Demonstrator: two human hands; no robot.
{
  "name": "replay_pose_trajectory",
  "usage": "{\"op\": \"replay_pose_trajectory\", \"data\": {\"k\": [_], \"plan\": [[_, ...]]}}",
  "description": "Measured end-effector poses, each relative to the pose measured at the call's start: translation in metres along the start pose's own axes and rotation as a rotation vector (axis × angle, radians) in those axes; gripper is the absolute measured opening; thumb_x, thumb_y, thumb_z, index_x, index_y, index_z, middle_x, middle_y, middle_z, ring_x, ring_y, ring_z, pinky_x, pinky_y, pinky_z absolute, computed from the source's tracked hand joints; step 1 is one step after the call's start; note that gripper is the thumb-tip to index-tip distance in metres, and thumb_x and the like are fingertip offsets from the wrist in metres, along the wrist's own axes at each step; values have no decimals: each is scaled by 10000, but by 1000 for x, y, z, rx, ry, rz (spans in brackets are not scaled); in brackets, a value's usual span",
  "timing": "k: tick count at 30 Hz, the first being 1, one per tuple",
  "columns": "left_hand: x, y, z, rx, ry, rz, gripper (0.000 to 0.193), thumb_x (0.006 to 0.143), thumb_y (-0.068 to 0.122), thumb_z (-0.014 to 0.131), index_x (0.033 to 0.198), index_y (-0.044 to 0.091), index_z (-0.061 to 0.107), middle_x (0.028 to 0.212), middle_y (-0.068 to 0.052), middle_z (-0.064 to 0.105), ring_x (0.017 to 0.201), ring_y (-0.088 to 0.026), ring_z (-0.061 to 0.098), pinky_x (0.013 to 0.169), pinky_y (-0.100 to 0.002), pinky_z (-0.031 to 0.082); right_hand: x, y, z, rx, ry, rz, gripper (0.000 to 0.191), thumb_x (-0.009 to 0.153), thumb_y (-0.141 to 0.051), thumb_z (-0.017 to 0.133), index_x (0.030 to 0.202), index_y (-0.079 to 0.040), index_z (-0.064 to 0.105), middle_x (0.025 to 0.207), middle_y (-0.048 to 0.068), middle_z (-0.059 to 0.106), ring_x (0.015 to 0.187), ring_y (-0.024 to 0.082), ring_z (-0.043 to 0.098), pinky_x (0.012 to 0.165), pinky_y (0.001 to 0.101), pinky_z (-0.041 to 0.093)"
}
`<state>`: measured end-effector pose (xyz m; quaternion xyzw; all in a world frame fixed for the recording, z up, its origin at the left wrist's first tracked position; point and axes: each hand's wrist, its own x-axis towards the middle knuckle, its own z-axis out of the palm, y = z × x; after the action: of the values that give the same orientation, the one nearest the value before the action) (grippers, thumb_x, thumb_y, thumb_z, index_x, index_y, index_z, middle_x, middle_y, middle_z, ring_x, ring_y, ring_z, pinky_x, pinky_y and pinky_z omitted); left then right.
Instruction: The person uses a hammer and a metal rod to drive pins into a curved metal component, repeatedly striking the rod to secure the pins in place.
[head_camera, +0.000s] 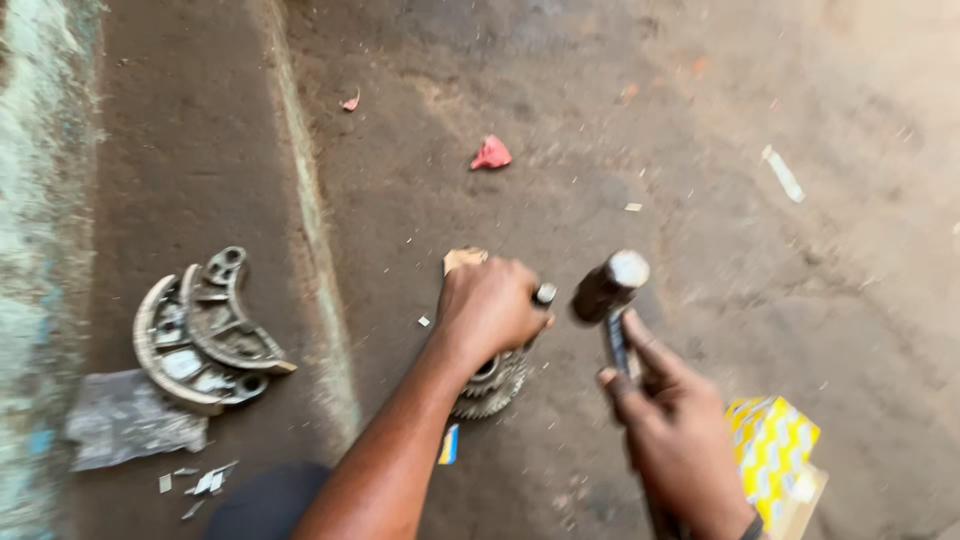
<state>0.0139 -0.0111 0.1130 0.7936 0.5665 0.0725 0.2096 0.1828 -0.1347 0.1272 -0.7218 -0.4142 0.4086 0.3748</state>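
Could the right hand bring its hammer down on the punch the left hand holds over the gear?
Probably yes: the hammer in the right hand sits beside the punch, nothing between; the left hand grips lower.

Things on the workshop floor, counted

Two hands, left hand (487, 305) and right hand (680, 420); one hammer (608, 287); one toothed gear (488, 385); two curved brake shoes (205, 335) stacked together; one yellow box (772, 445); one grey plastic bag (125, 418); two red scraps (491, 154); one white strip (783, 174)
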Motion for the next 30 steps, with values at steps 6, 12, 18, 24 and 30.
{"op": "replay_pose_trajectory", "data": {"k": [6, 12, 18, 24, 30], "plan": [[1, -5, 2, -203, 140, 5, 285, 739, 423, 806, 901, 189, 804, 849, -106, 764, 845, -314, 736, 766, -460, 550, 4, -17, -11, 140, 66, -31, 619, 901, -111, 664, 1508, -186, 566, 585, -7, 504, 437, 76, 406, 375, 282, 356], [5, -9, 8, -112, 144, 20, 225, 752, 373, 801, 829, 162, 801, 807, -112, 757, 823, -310, 732, 782, -458, 549, 19, 3, -19, 26, 106, -37, 655, 895, -122, 665, 1530, -213, 532, 591, 12, 547, 432, 90, 457, 381, 291, 392], [4, -15, 9, -425, 259, -82, 229, 893, 348, 736, 782, 148, 752, 583, -20, 712, 504, -182, 677, 535, -421, 522, 59, 102, 15, -426, 196, -274, 603, 851, -225, 729, 1422, -132, 559, 787, 128, 722, 647, 263, 712, 615, 430, 561], [-5, -40, -6, -656, 482, 32, 122, 915, 271, 739, 889, 154, 761, 622, 72, 723, 456, -28, 641, 392, -259, 478, 51, 235, 52, -871, 112, -51, 467, 852, -242, 656, 1314, -245, 592, 910, 161, 705, 836, 401, 701, 735, 533, 557], [-10, -81, -29, -924, 856, 68, 95, 969, 134, 797, 936, 63, 743, 728, 50, 685, 612, -8, 595, 508, -211, 445, 78, 233, 72, -666, 358, -317, 211, 910, -257, 677, 1044, -94, 700, 966, 142, 656, 913, 349, 661, 799, 463, 538]]}}
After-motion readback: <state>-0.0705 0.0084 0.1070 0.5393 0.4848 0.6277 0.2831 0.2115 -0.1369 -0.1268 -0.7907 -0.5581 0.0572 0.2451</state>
